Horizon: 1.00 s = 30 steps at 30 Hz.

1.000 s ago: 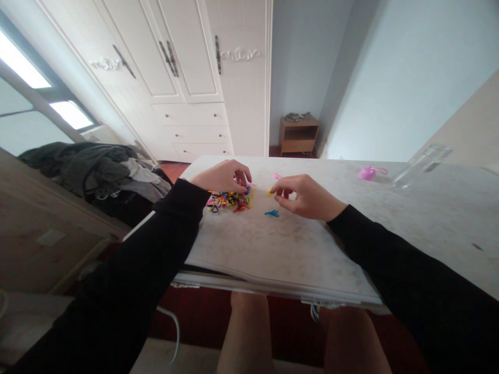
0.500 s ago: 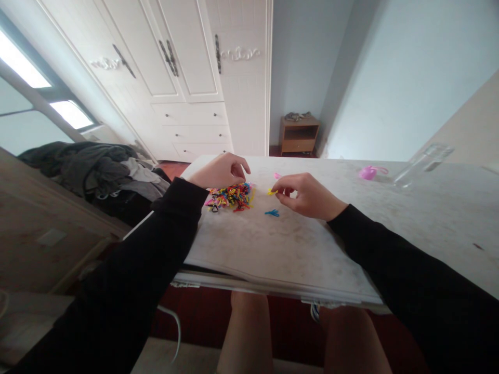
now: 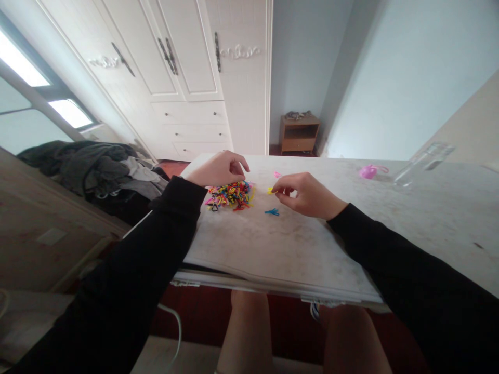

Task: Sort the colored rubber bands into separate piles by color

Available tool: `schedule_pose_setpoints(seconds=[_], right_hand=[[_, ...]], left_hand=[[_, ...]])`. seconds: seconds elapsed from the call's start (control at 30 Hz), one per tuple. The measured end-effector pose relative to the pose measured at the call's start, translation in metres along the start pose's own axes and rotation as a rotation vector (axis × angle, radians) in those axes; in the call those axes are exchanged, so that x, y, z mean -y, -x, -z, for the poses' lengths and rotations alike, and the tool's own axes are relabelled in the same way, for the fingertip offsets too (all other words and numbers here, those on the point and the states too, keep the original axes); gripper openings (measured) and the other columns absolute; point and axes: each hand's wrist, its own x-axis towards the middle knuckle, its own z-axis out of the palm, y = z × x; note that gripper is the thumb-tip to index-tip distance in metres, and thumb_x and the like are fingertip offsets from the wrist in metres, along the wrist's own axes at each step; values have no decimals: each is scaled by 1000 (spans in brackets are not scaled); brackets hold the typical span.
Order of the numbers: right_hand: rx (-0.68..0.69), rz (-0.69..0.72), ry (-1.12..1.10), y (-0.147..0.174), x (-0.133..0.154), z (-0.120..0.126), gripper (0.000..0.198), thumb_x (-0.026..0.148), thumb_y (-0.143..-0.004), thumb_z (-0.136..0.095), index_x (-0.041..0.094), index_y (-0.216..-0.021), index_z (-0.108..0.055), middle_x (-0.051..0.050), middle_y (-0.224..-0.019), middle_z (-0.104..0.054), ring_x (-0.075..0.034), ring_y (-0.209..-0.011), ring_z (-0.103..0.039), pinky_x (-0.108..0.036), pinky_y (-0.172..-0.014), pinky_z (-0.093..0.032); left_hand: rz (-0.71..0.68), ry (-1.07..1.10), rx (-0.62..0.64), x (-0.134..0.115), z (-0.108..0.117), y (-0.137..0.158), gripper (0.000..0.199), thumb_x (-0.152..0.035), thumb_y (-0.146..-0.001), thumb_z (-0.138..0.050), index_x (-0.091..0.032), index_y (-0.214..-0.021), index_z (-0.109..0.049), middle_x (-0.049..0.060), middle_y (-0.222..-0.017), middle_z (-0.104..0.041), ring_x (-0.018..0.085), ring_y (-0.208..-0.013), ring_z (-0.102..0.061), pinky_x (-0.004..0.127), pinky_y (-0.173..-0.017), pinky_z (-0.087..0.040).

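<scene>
Brightly multicoloured loop pile, left hand loosely parted, right hand at yellow loops, grip unclear.

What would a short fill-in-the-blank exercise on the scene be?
1. The ____ hand is nearer the pile.
2. The right hand is nearest the ____ piece.
3. Outside the pile, the small piece closest to the camera is ____.
4. The bottle is to the ____ of the pile.

Missing words: left; yellow; blue; right.

Multicoloured loops in a heap
</scene>
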Motion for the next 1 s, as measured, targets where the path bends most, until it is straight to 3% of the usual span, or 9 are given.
schedule_pose_setpoints(seconds=[0.3,0.53,0.83,1.0], right_hand=[[-27,-8,7,-1,-2,-1,17,10,-83,-62,15,-87,-78,-6,-78,-75,-15,-68,-64,-30,-71,-48],[-88,29,9,-1,-6,-2,15,9,-83,-63,15,-83,-76,-7,-83,-74,-18,-76,-66,-32,-75,-51],[14,179,-56,0,-4,-6,31,21,-96,-65,18,-125,-74,-14,-126,-74,-26,-116,-70,-46,-106,-54],[49,197,-88,1,-2,-8,35,25,-97,-67,20,-131,-72,-14,-133,-73,-28,-123,-69,-49,-112,-52]], left_hand=[[-64,57,-33,3,-1,-1,23,-27,-79,-75,-15,-99,-77,6,-74,-76,15,-67,-70,28,-63,-53],[-129,297,-41,1,-8,-3,19,-25,-85,-74,-15,-102,-74,5,-80,-73,15,-72,-74,28,-68,-60],[-134,495,61,-10,-23,-4,19,-28,-89,-79,-17,-101,-70,4,-83,-76,14,-71,-76,26,-69,-63],[-108,545,86,-14,-28,-4,24,-33,-88,-82,-16,-100,-69,4,-81,-77,15,-71,-77,26,-68,-63]])
